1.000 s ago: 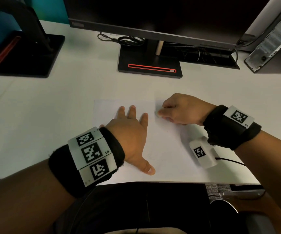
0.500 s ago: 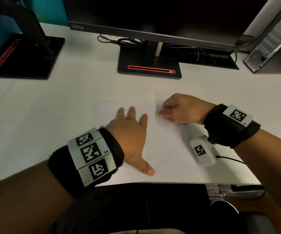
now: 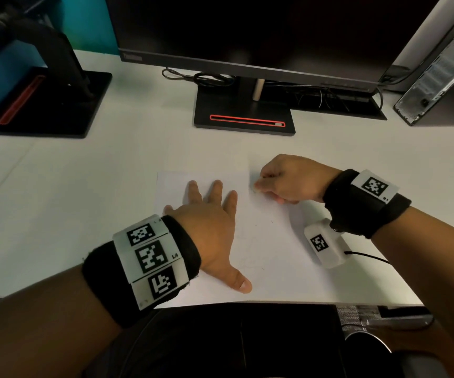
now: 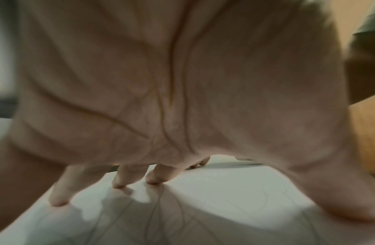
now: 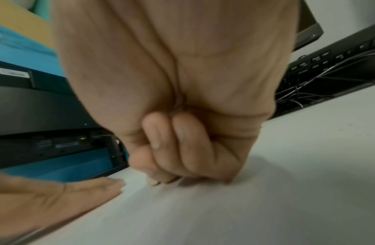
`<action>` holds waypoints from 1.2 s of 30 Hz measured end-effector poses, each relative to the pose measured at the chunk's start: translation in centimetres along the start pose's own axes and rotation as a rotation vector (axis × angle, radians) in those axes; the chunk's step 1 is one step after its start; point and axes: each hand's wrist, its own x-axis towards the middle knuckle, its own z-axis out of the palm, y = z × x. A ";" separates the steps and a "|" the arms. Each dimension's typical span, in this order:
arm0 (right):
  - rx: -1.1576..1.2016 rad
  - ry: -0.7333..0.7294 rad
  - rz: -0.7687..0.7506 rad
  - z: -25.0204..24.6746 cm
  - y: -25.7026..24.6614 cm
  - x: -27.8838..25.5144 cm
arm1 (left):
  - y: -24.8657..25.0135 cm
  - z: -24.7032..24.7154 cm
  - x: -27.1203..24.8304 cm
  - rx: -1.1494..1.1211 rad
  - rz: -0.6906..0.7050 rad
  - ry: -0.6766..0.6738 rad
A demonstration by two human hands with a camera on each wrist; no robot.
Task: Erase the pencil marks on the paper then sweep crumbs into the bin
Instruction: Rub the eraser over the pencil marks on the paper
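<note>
A white sheet of paper [image 3: 261, 241] lies flat on a white desk [image 3: 84, 186], in front of the black monitor stand [image 3: 243, 115] and close to the desk's near edge. Faint pencil marks [image 4: 157, 213] show on the sheet in the left wrist view; from the head view they are barely visible.

The left hand [image 3: 212, 227] lies flat on the paper, fingers spread and straight, thumb pointing towards the near edge. It pins the sheet down and grasps nothing. The right hand [image 3: 288, 178] is clenched at the paper's far right part, its fingertips pinching a small pale eraser [image 5: 152, 182] against the sheet. Only a sliver of the eraser shows, so its shape is unclear.

The paper is probably very light, thin and limp, and likely to slide or crease under rubbing. It is best held by flat pressure near the spot being erased, as the left hand does, not by lifting an edge. The eraser looks small and likely slightly soft; a firm pinch low down, near its working end, should give control.

No bin is visible. A few tiny dark specks on the sheet may be crumbs, but they are too small to tell.

Against the frames from a second and half a second ago, almost nothing differs: both hands keep their places and the paper has not shifted. The right hand's blur in its wrist view suggests small rubbing strokes.

Farther from the stand, a second monitor base [image 3: 43, 105] sits to its left and a computer tower [image 3: 438, 77] to its right.
</note>
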 end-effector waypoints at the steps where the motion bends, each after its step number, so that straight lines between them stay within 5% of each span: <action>1: -0.015 0.003 -0.008 0.2 -0.1 0.0 | 0.0 0.0 0.0 -0.005 -0.004 -0.009; 5: 0.035 -0.134 -0.016 0.3 -0.3 -0.2 | 0.0 0.0 -0.1 -0.008 -0.002 -0.024; 9: -0.035 -0.023 -0.014 0.0 -0.3 0.3 | 0.0 -0.1 -0.2 -0.010 -0.002 -0.035; 12: 0.033 -0.159 -0.027 0.6 -0.6 -0.2 | 0.1 -0.1 -0.3 -0.005 -0.002 -0.033; 16: -0.027 -0.014 -0.018 -0.1 -0.4 0.3 | 0.1 -0.1 -0.4 -0.004 0.000 -0.031; 20: 0.008 -0.161 -0.043 0.5 -0.7 -0.2 | -0.1 0.1 -0.3 -0.005 0.008 -0.020; 24: -0.040 -0.011 -0.022 0.0 -0.4 0.4 | 0.0 0.1 -0.3 -0.003 0.005 -0.019; 28: 0.002 -0.156 -0.049 0.4 -0.9 -0.1 | 0.0 0.0 -0.3 -0.001 0.003 -0.023; 32: -0.065 -0.018 -0.044 0.0 -0.9 0.5 | 0.0 0.1 -0.3 -0.005 0.007 -0.025; 36: -0.024 -0.159 -0.049 0.2 -1.1 0.2 | -0.1 0.1 -0.3 -0.008 0.008 -0.022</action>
